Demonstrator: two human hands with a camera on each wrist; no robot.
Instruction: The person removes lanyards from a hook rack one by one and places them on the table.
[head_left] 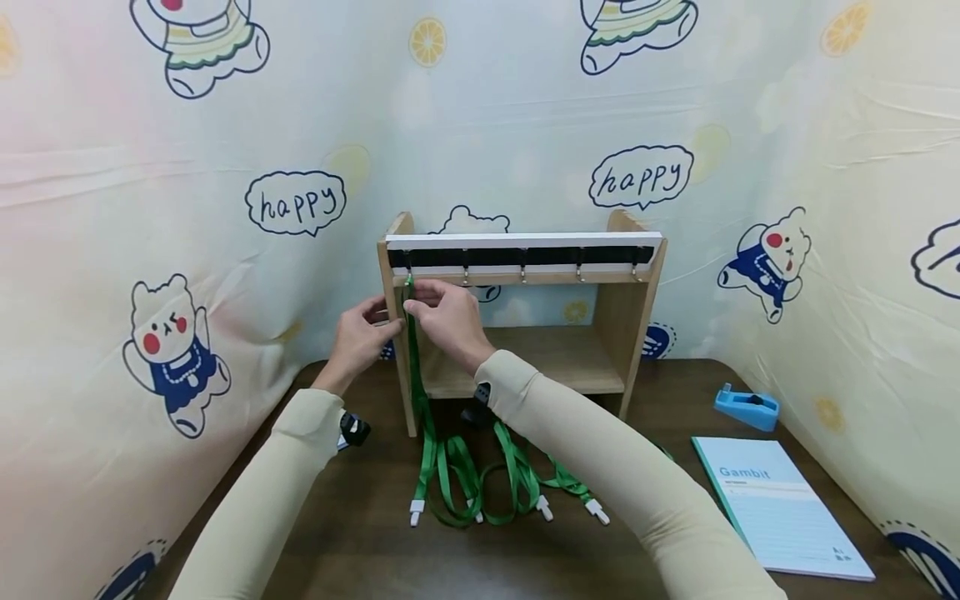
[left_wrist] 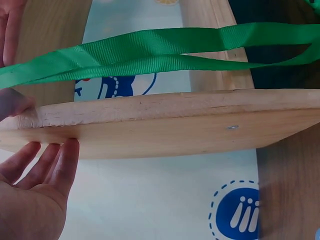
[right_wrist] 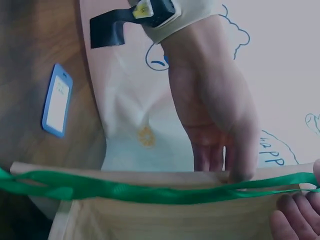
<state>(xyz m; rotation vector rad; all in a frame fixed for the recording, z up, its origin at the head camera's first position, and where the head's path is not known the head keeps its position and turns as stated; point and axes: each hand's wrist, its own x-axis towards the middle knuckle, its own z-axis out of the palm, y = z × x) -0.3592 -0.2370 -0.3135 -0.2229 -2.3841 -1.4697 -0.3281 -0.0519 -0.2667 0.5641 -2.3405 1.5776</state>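
Note:
A wooden rack point(head_left: 517, 383) with a row of small metal hooks stands on the table. A green lanyard point(head_left: 415, 358) hangs from its leftmost hook, down past the front of the left side panel. My right hand point(head_left: 453, 325) pinches the strap just under that hook, thumb and fingertips on either side of it. My left hand point(left_wrist: 37, 200) holds the left side panel point(left_wrist: 150, 135), thumb at the front edge and fingertips against the outer face. Several more green lanyards point(head_left: 517, 475) with white clips lie in loops on the table before the rack.
A blue-framed badge holder point(right_wrist: 57, 100) lies on the table left of the rack. At the right are a blue tape dispenser point(head_left: 747, 407) and a Gambit notebook point(head_left: 780, 508). Patterned cloth point(head_left: 480, 125) surrounds the table at the back and sides.

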